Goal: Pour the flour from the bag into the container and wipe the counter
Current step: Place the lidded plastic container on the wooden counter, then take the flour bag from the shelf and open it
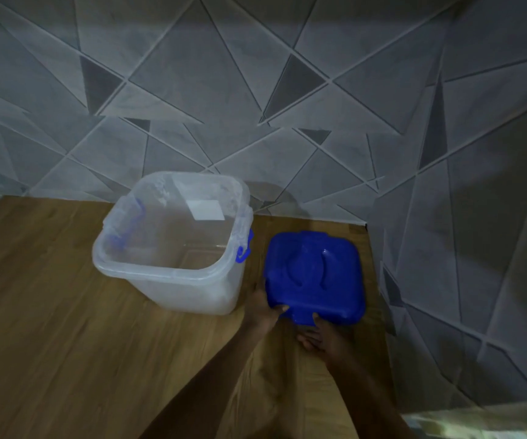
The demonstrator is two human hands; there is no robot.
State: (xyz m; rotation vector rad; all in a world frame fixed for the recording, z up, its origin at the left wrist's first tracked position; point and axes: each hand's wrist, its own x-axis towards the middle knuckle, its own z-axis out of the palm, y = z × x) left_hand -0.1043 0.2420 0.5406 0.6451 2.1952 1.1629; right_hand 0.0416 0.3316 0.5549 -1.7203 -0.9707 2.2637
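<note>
In the head view, both hands are meeting at the near edge of the blue lid (314,274), which is lying flat on the wooden counter (50,296) in the right corner by the patterned wall (256,90). The left hand (263,307) is curling its fingers onto the lid's near-left corner; the right hand (322,339) is sitting just below the lid's front tab with a fingertip touching it, the rest of the hand loosely spread — whether it is gripping is unclear. The clear container (173,245) is standing open and seemingly empty just left of the lid, close but apart, so the left hand is nearer to it. No flour bag or cloth is showing — the pour is not yet begun, and the bag must come from outside this view.
</note>
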